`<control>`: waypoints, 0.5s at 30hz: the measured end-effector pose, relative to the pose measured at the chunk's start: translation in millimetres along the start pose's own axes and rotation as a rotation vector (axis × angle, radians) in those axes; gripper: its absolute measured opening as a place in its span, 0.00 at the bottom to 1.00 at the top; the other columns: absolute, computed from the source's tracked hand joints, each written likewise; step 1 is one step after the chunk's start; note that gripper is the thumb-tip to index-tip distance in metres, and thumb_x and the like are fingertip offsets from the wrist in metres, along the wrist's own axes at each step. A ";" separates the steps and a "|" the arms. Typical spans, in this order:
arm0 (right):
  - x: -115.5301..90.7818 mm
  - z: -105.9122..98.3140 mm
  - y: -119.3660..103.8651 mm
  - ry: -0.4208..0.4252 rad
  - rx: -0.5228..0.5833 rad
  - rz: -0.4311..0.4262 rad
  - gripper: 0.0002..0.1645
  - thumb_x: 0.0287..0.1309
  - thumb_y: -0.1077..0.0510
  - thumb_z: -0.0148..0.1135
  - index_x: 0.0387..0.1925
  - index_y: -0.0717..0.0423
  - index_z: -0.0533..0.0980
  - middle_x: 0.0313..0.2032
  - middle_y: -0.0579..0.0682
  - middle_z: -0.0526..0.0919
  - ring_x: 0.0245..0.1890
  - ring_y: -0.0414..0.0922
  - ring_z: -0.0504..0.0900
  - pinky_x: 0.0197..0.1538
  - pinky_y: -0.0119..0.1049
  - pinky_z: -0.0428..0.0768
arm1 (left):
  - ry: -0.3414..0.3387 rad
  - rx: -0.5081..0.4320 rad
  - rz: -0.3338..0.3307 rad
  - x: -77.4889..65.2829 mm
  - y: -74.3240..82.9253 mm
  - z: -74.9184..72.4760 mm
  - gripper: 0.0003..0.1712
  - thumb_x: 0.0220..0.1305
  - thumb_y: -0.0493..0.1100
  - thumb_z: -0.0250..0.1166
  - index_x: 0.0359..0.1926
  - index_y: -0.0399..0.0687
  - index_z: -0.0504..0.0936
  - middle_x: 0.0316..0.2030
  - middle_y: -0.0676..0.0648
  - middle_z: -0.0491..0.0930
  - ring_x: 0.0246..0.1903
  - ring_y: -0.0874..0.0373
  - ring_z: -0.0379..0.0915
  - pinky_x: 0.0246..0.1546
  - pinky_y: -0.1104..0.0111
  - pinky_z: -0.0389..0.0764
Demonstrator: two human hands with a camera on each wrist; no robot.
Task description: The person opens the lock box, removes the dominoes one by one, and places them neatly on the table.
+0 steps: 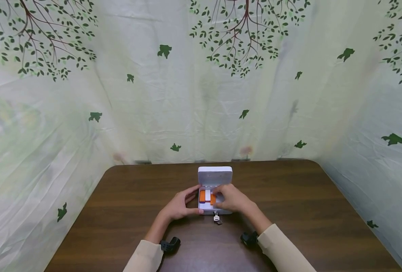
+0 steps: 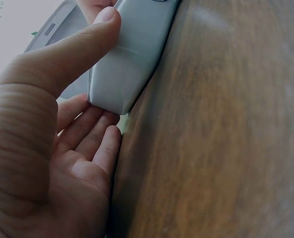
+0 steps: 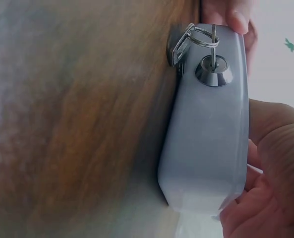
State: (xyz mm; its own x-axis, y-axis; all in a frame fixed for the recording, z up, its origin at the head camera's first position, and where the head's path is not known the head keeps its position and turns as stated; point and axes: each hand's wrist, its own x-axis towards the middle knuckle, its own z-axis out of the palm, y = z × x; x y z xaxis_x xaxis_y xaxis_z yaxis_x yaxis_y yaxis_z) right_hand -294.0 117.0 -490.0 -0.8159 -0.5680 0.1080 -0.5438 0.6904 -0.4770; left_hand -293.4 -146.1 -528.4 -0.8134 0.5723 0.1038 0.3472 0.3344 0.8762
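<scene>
A white metal lock box [image 1: 205, 212] sits on the table with its lid [image 1: 215, 176] raised at the back. My left hand [image 1: 181, 204] grips its left side, the thumb [image 2: 104, 17] on the front wall and the other fingers round the side. Inside the box lie an orange and white piece [image 1: 202, 196] and, at the right, a small orange block [image 1: 213, 199]. My right hand [image 1: 234, 198] reaches in over the right half and pinches that orange block between thumb and fingers; its fingertips are partly hidden by the box wall in the right wrist view.
A key stands in the front lock [image 3: 213, 69], with a ring and a second key [image 3: 180, 49] hanging toward the table. The brown wooden table [image 1: 119, 223] extends on both sides. Behind it hangs a pale curtain [image 1: 204, 98] printed with leaves.
</scene>
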 end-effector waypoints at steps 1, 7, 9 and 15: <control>0.2 0.6 0.1 0.002 -0.003 -0.003 0.22 0.53 0.54 0.79 0.48 0.59 0.86 0.44 0.52 0.90 0.41 0.46 0.82 0.51 0.45 0.84 | 0.000 0.002 -0.002 -0.3 0.1 0.1 0.54 0.57 0.46 0.80 0.79 0.44 0.61 0.78 0.41 0.61 0.77 0.44 0.59 0.75 0.51 0.64; 2.6 2.3 0.7 -0.002 -0.037 0.006 0.20 0.51 0.54 0.81 0.45 0.57 0.87 0.40 0.48 0.89 0.37 0.42 0.79 0.48 0.40 0.83 | 0.000 0.018 -0.005 -0.8 2.0 -0.5 0.54 0.57 0.48 0.80 0.79 0.46 0.60 0.78 0.43 0.61 0.77 0.46 0.59 0.75 0.54 0.65; 3.7 2.5 1.3 0.001 -0.040 0.005 0.20 0.50 0.54 0.81 0.44 0.57 0.87 0.39 0.47 0.89 0.36 0.42 0.78 0.47 0.40 0.83 | 0.001 0.021 -0.008 -0.1 1.5 -0.6 0.55 0.57 0.49 0.80 0.79 0.47 0.60 0.78 0.44 0.61 0.77 0.47 0.59 0.76 0.55 0.65; 4.5 5.2 3.2 0.023 -0.027 0.013 0.19 0.49 0.54 0.82 0.42 0.57 0.87 0.37 0.46 0.89 0.35 0.41 0.78 0.45 0.39 0.82 | -0.003 0.037 -0.036 1.2 -1.0 1.0 0.55 0.56 0.52 0.80 0.79 0.51 0.61 0.78 0.48 0.61 0.77 0.52 0.58 0.76 0.59 0.65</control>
State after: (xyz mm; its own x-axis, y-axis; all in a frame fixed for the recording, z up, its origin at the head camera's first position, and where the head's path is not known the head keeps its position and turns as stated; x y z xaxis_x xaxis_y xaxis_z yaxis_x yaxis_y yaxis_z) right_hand -298.3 114.3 -495.6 -0.8271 -0.5487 0.1219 -0.5379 0.7097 -0.4549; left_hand -294.3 -145.0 -529.7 -0.8245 0.5614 0.0710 0.3345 0.3825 0.8613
